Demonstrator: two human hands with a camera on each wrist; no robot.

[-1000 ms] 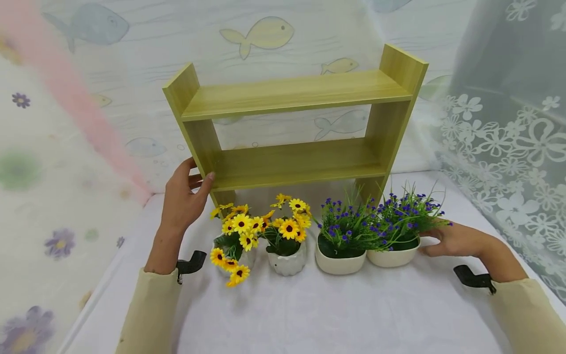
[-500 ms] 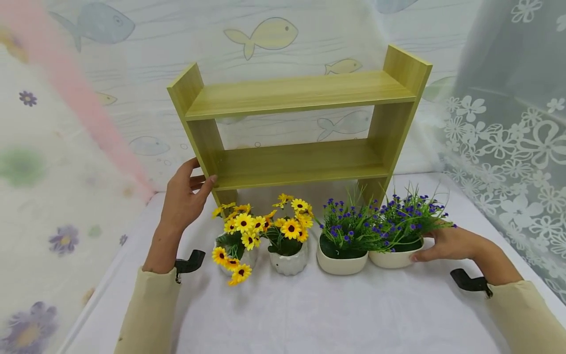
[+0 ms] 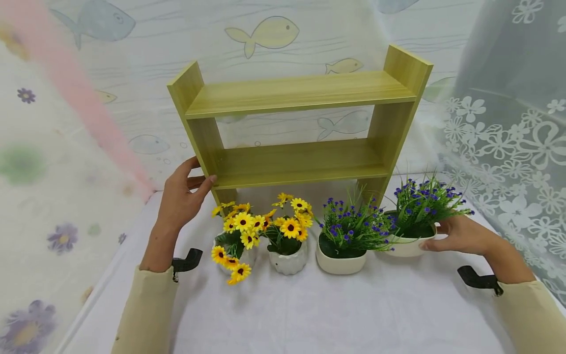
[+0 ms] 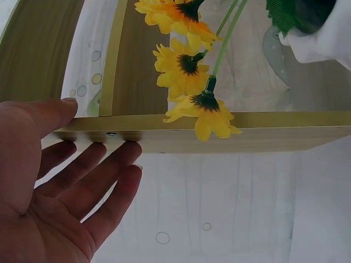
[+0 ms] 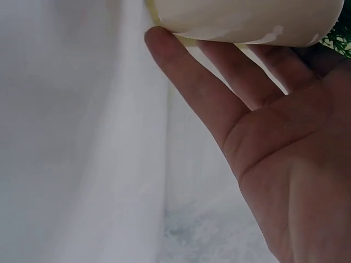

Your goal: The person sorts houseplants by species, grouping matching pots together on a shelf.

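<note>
A two-tier wooden shelf stands at the back. My left hand holds its left side panel, thumb at the front edge and fingertips against the outer face. At the right, my right hand grips a cream oval pot of artificial purple flowers by its right end, thumb in front and fingers behind. That pot looks tilted and lifted a little off the cloth. Beside it is a matching purple-flowered pot. Further left are two whitish pots of yellow sunflowers, one central and one leftmost.
A white cloth covers the table. Behind the shelf hangs a fish-patterned curtain, with flower-patterned lace close by the right hand. Sunflower heads overlap the shelf's left panel in the left wrist view.
My right hand has taken hold of the rightmost purple-flowered pot and moved it up and to the right, away from its neighbour. The left hand stays on the shelf.
</note>
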